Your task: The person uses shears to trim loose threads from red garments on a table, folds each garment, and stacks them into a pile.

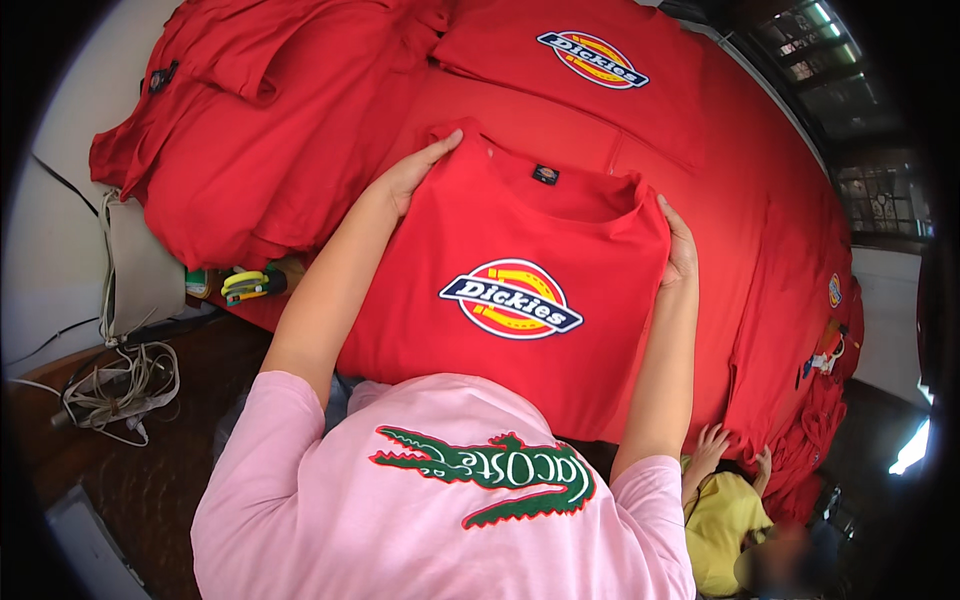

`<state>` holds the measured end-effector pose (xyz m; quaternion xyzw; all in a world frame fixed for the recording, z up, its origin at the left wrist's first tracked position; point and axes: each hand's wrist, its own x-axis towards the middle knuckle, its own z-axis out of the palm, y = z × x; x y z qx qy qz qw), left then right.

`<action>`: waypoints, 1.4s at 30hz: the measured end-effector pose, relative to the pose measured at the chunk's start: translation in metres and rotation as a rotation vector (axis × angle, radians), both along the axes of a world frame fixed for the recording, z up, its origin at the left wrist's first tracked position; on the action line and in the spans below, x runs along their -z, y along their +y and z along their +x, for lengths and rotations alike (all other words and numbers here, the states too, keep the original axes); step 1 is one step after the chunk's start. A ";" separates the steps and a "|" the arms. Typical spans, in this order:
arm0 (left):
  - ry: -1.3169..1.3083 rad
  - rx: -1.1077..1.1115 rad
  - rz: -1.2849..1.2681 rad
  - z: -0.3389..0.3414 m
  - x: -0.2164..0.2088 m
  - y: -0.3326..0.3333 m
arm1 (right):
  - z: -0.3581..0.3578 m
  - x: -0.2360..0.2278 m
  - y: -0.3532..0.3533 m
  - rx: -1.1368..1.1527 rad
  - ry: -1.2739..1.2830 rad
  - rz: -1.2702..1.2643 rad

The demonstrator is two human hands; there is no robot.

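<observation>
A red T-shirt (540, 230) with a printed oval emblem and a dark neck label hangs stretched between my two hands. Its neckline faces away from me, and its lower part drapes toward my body. My left hand (415, 175) grips one shoulder, thumb on top and the other fingers mostly hidden beneath the fabric. At the opposite shoulder, my right hand (680, 242) is closed on the shirt's edge. Beyond it, another red shirt (500, 50) with the same emblem lies flat on the red-covered table (715, 290).
A heap of red garments (290, 130) covers the left side. Below it sits a yellow-and-green object (250, 286). Tangled cables (120, 385) hang at the left edge. At lower right, a co-worker in yellow (722, 530) touches red cloth (765, 390).
</observation>
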<state>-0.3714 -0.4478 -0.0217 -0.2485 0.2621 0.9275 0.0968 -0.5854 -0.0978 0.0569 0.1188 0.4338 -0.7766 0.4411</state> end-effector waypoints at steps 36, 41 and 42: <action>0.013 -0.160 -0.723 -0.025 -0.002 -0.017 | -0.080 0.080 0.024 0.043 0.768 0.870; 0.141 -0.031 -0.608 0.042 -0.027 0.038 | 0.005 0.048 0.119 -0.239 1.309 1.423; 0.135 -0.010 -0.470 0.062 -0.024 0.050 | 0.025 0.050 0.144 -0.319 1.282 1.479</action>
